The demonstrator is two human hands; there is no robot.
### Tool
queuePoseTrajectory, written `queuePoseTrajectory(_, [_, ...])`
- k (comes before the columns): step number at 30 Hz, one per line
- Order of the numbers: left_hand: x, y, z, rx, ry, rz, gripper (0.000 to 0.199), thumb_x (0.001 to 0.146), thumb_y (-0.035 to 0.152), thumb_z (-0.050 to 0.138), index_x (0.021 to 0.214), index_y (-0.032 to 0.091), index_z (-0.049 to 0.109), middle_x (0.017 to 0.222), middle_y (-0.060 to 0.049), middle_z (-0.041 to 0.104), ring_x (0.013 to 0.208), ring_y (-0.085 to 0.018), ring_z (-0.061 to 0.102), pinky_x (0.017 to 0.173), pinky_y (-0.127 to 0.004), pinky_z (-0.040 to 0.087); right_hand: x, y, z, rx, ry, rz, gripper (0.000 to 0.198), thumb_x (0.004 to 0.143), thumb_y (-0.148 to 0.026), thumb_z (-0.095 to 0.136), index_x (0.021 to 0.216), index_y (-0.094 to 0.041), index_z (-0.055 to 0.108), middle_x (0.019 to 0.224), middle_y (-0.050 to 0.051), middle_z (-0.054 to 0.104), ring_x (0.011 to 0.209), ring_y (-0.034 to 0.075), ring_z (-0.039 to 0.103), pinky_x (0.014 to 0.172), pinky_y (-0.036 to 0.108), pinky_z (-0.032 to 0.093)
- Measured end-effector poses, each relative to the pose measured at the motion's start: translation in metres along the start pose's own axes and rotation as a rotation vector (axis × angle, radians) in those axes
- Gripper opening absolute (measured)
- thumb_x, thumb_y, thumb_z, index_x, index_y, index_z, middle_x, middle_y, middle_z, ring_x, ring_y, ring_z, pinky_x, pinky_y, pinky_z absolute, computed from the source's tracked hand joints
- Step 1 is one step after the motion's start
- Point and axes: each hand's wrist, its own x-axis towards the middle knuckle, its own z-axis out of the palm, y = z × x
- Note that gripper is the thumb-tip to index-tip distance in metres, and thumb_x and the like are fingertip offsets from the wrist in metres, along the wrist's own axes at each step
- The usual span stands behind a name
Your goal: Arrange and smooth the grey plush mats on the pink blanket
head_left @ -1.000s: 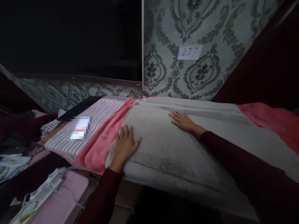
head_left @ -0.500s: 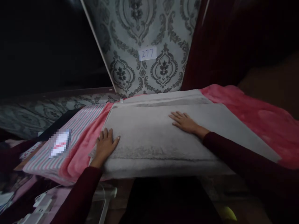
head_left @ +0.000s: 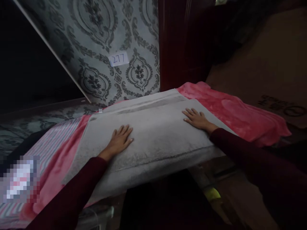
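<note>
A light grey, short-pile fabric (head_left: 153,134) lies spread flat in front of me, in layers, with a darker band near its far side. My left hand (head_left: 118,140) rests palm down on its left part, fingers spread. On the right part, my right hand (head_left: 196,119) also lies flat with fingers apart. Neither hand grips anything. Beneath the grey fabric, a pink plush blanket (head_left: 230,108) shows on the right, and its pink edge also shows on the left. The near edge of the grey fabric hangs over the front.
A striped cloth (head_left: 57,135) lies at the left, with a blurred, pixelated item (head_left: 20,182) on it. Behind stands a patterned wall (head_left: 139,73) bearing a paper label (head_left: 119,59) marked 277. A dark screen-like panel (head_left: 31,64) is left; a cardboard box (head_left: 271,70) is right.
My view has turned to the right. My left hand has moved inward from the fabric's left edge, and my right hand has shifted toward its right side. Both stay flat.
</note>
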Motion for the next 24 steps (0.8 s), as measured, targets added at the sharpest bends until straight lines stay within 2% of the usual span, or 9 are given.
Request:
queuePoseTrajectory(2, [0.004, 0.010, 0.013, 0.009, 0.030, 0.035, 0.065, 0.104, 0.047, 0.032, 0.164, 0.024, 0.030, 0.173, -0.010, 0.021, 0.160, -0.034, 0.015, 0.125, -0.061, 0.017, -0.011, 0.027, -0.001, 0.009, -0.008, 0.082, 0.070, 0.103, -0.063, 0.023, 0.166, -0.034, 0.025, 0.173, 0.003, 0.013, 0.158, 0.037, 0.013, 0.120, 0.071, 0.022])
queuePoseTrajectory(6, [0.002, 0.008, 0.026, 0.017, 0.069, 0.036, 0.065, 0.104, 0.046, 0.031, 0.164, 0.023, 0.031, 0.173, -0.010, 0.022, 0.160, -0.034, 0.016, 0.126, -0.061, 0.017, -0.033, 0.068, -0.008, 0.039, -0.048, 0.220, 0.071, 0.104, -0.063, 0.020, 0.167, -0.031, 0.023, 0.173, 0.006, 0.012, 0.157, 0.035, 0.016, 0.121, 0.068, 0.024])
queuePoseTrajectory(11, [0.004, 0.008, 0.023, 0.022, 0.064, 0.029, 0.065, 0.103, 0.043, 0.032, 0.164, 0.023, 0.031, 0.173, -0.010, 0.022, 0.160, -0.034, 0.015, 0.125, -0.062, 0.017, -0.045, 0.073, -0.012, 0.035, -0.042, 0.261, 0.068, 0.106, -0.058, 0.017, 0.167, -0.028, 0.023, 0.172, 0.007, 0.018, 0.158, 0.033, 0.016, 0.122, 0.065, 0.025])
queuePoseTrajectory(14, [0.005, 0.010, 0.021, 0.018, 0.065, 0.025, 0.066, 0.102, 0.043, 0.031, 0.165, 0.022, 0.030, 0.173, -0.010, 0.022, 0.160, -0.035, 0.015, 0.125, -0.062, 0.017, -0.045, 0.063, -0.017, 0.028, -0.036, 0.322, 0.068, 0.106, -0.058, 0.019, 0.167, -0.028, 0.027, 0.171, 0.009, 0.022, 0.156, 0.038, 0.021, 0.120, 0.070, 0.026])
queuePoseTrajectory(17, [0.007, 0.010, 0.021, 0.020, 0.072, 0.022, 0.066, 0.103, 0.045, 0.028, 0.165, 0.022, 0.030, 0.173, -0.010, 0.022, 0.160, -0.035, 0.016, 0.125, -0.062, 0.018, -0.049, 0.039, -0.025, 0.010, -0.015, 0.390, 0.069, 0.105, -0.061, 0.018, 0.163, -0.028, 0.037, 0.170, 0.011, 0.024, 0.154, 0.045, 0.021, 0.115, 0.077, 0.025])
queuePoseTrajectory(19, [0.008, 0.010, 0.022, 0.022, 0.082, 0.024, 0.067, 0.103, 0.047, 0.026, 0.164, 0.021, 0.031, 0.173, -0.011, 0.022, 0.160, -0.035, 0.016, 0.124, -0.062, 0.019, -0.056, 0.013, -0.027, 0.010, -0.001, 0.332, 0.069, 0.105, -0.062, 0.018, 0.162, -0.029, 0.040, 0.171, 0.010, 0.022, 0.155, 0.043, 0.019, 0.116, 0.075, 0.024])
queuePoseTrajectory(22, [0.010, 0.009, 0.023, 0.025, 0.093, 0.029, 0.068, 0.103, 0.048, 0.022, 0.164, 0.019, 0.031, 0.173, -0.012, 0.022, 0.160, -0.036, 0.015, 0.124, -0.062, 0.018, -0.069, -0.028, -0.020, 0.023, -0.021, 0.152, 0.068, 0.106, -0.061, 0.020, 0.164, -0.029, 0.033, 0.171, 0.007, 0.021, 0.156, 0.039, 0.020, 0.120, 0.068, 0.024])
queuePoseTrajectory(24, [0.010, 0.010, 0.023, 0.025, 0.085, 0.031, 0.069, 0.103, 0.049, 0.020, 0.164, 0.018, 0.030, 0.173, -0.012, 0.022, 0.160, -0.035, 0.014, 0.124, -0.061, 0.017, -0.078, -0.043, -0.012, 0.003, -0.010, 0.089, 0.068, 0.106, -0.061, 0.021, 0.166, -0.029, 0.030, 0.172, 0.006, 0.020, 0.156, 0.037, 0.020, 0.122, 0.065, 0.023])
